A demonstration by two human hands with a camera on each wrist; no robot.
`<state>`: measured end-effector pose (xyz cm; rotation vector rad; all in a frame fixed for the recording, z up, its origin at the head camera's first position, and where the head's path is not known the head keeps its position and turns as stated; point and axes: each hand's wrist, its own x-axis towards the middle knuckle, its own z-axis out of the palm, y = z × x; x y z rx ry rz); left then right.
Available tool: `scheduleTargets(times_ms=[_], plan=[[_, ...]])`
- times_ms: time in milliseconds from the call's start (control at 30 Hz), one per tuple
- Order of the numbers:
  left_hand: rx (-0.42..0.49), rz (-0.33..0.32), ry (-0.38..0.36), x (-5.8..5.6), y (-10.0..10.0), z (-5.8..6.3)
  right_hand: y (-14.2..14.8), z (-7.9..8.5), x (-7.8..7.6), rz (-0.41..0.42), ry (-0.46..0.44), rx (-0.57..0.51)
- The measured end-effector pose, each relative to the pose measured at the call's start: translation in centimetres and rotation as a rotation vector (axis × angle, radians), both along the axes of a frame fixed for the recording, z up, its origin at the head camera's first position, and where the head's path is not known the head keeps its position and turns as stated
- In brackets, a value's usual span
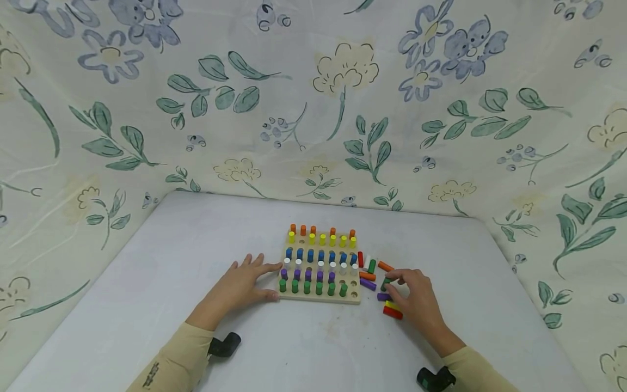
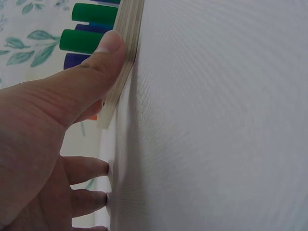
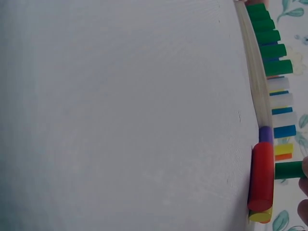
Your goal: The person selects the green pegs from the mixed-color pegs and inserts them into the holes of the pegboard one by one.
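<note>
A wooden pegboard [image 1: 318,297] carries upright rows of orange, yellow, blue, white, purple and green pegs, with a few bare holes among them. My left hand [image 1: 240,285] rests at its left side, fingers spread. The left thumb touches the board's side edge [image 2: 126,62] near the front corner, and the index fingertip is farther back along it. To the right of the board, my right hand [image 1: 417,294] pinches a green peg [image 3: 289,170] between thumb and fingers. Only the fingertips of that hand show in the right wrist view.
Loose pegs lie right of the board: a red peg [image 1: 392,313] by a yellow peg [image 1: 393,305], purple pegs [image 1: 368,284], orange pegs [image 1: 386,266], another green peg [image 1: 372,266] and others. The white table [image 1: 313,348] meets a floral curtain [image 1: 294,163] at the back.
</note>
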<state>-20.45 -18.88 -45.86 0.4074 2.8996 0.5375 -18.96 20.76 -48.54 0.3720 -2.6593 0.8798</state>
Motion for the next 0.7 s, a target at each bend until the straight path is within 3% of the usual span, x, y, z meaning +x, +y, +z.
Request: scheduleTargets(times_ms=[700], plan=[[-0.012, 0.005, 0.0, 0.0, 0.1, -0.1, -1.2, 0.3, 0.2, 0.032, 0.012, -0.003]])
